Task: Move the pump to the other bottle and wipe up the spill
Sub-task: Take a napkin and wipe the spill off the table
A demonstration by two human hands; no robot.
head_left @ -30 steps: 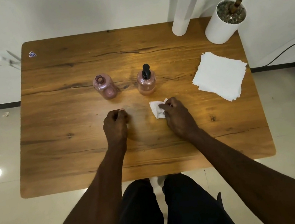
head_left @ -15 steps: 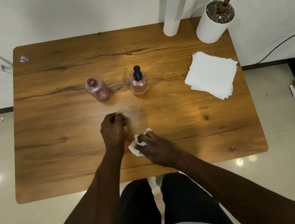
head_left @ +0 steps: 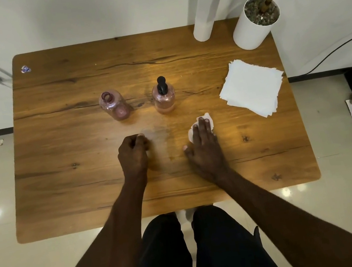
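Note:
Two pink bottles stand mid-table. The left bottle (head_left: 114, 105) has an open neck; the right bottle (head_left: 164, 99) carries the black pump (head_left: 161, 85). A faint wet smear (head_left: 158, 134) shows on the wood in front of them. My right hand (head_left: 204, 144) lies flat, its fingers pressing a crumpled white tissue (head_left: 201, 121) onto the table, right of the smear. My left hand (head_left: 132, 152) rests as a closed fist at the smear's left edge; whether it holds anything is hidden.
A stack of white napkins (head_left: 252, 86) lies at the right of the wooden table (head_left: 60, 177). A white potted plant (head_left: 254, 23) and a white paper roll (head_left: 204, 8) stand at the far right corner. A small sticker (head_left: 25, 69) sits far left.
My right hand swept the tissue toward me and leftward, then back out to the right and away. It now lies flatter on it. My left fist stayed put.

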